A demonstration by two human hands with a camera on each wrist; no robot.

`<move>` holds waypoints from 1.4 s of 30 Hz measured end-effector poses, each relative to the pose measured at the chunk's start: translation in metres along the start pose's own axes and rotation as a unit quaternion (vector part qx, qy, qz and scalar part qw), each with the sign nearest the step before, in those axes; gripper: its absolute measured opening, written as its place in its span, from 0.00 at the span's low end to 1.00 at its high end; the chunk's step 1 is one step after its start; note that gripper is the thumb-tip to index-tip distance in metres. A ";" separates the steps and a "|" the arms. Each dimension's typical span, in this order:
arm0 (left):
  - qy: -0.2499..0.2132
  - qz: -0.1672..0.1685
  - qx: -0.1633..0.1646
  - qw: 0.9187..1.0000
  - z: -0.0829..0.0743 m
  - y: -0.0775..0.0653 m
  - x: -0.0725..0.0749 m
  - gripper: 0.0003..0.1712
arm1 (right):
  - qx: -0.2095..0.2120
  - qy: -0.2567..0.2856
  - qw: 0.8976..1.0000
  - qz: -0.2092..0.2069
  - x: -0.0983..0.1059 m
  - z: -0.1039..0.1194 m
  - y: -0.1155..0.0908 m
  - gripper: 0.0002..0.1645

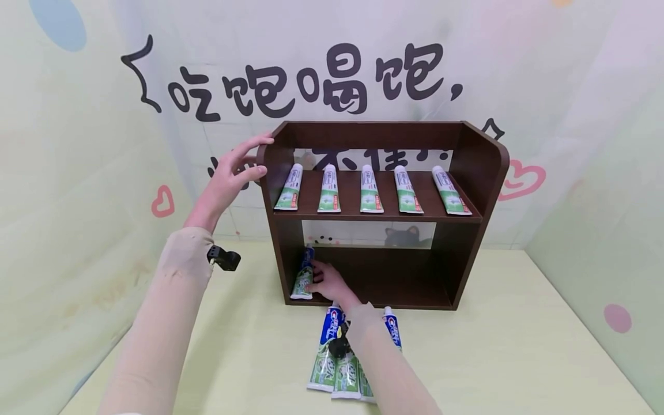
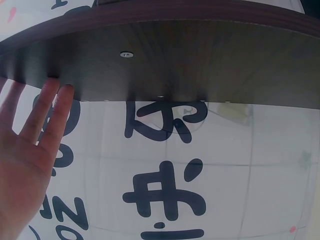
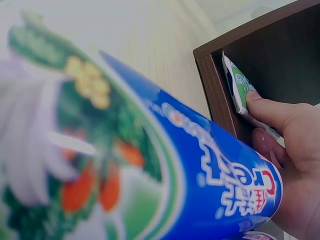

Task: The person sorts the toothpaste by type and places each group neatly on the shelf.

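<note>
A blue-and-green toothpaste tube [image 1: 302, 278] lies in the lower compartment of a dark brown two-tier shelf [image 1: 394, 276], close to its left side wall. My right hand [image 1: 330, 282] reaches in and pinches this tube at its right edge; the right wrist view has the thumb on the tube's face and a curled finger beside it. Against the outside of the shelf's left panel [image 2: 200, 60] rests my left hand [image 1: 228, 176], its fingers fairly straight, the thumb by the front edge.
On the upper tier several white-and-green toothpaste tubes [image 1: 329, 190] lie spaced in a row. More blue-and-green tubes [image 1: 324, 357] overlap on the pale table [image 1: 498, 357] before the shelf, partly under my right forearm. A printed curtain [image 1: 104, 115] hangs behind.
</note>
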State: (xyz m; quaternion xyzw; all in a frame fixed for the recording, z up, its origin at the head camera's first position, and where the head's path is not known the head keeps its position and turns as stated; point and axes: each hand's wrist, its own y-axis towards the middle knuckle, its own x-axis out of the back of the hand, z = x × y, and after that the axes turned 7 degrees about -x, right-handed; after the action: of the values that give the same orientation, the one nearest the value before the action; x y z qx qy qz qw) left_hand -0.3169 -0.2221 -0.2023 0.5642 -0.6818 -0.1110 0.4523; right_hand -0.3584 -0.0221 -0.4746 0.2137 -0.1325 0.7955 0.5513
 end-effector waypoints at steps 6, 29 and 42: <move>0.004 -0.007 0.001 1.000 -0.001 0.000 0.000 0.28 | -0.002 0.014 1.000 0.006 0.002 -0.003 0.002 0.43; -0.009 -0.017 -0.010 1.000 0.033 0.004 0.005 0.28 | -0.048 0.003 0.997 -0.056 -0.011 0.018 -0.004 0.41; -0.003 -0.008 0.001 1.000 0.000 0.000 -0.001 0.27 | -0.027 0.044 0.996 -0.075 0.018 0.024 -0.027 0.32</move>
State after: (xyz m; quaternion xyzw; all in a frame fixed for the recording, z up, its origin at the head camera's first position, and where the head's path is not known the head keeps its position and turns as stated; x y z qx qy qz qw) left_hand -0.3170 -0.2220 -0.2031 0.5702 -0.6784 -0.1153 0.4487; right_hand -0.3336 -0.0082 -0.4458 0.1724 -0.1129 0.7568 0.6203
